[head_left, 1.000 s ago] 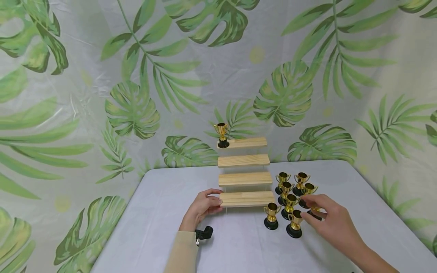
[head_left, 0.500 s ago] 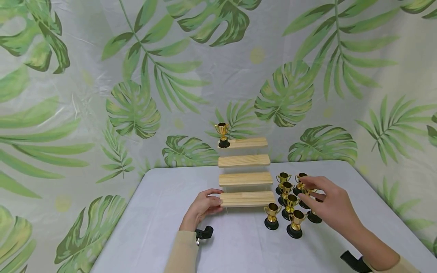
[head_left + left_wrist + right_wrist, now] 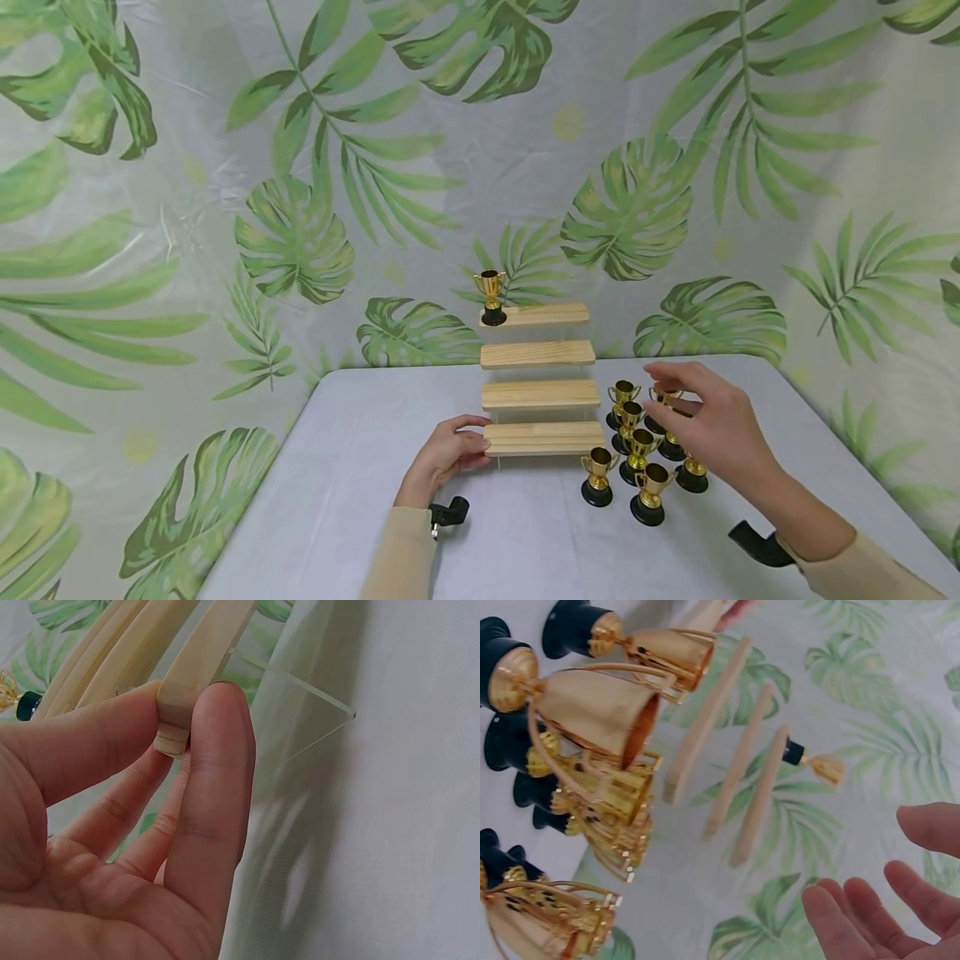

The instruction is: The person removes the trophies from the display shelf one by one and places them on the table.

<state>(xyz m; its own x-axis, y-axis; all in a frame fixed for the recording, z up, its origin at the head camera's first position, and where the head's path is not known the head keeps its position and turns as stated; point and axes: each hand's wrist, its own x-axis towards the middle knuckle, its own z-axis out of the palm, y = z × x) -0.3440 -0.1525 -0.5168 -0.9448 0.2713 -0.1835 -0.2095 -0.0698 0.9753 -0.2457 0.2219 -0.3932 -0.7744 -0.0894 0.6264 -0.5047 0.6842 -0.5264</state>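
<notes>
A display stand has several stepped wooden boards on clear supports. My left hand (image 3: 446, 458) pinches the left end of its lowest board (image 3: 543, 438) between thumb and fingers, as the left wrist view shows on the board's end (image 3: 199, 667). One small gold trophy cup (image 3: 491, 292) with a black base stands at the left of the top board (image 3: 547, 314). My right hand (image 3: 708, 421) is over the back of a group of similar trophies, fingers apart and holding nothing. It partly hides the rear-right trophy (image 3: 663, 398). In the right wrist view, its fingers (image 3: 829, 919) stand apart from the cups.
Several trophies stand upright on the white-covered table (image 3: 360, 433) right of the stand, the nearest being a front trophy (image 3: 651, 496) and one trophy (image 3: 597, 477) by the lowest board's right end. A leaf-print cloth (image 3: 405, 167) hangs behind the table.
My right hand has moved back and slightly left over the trophies, from the front ones toward the rear. The left hand stays on the lowest board.
</notes>
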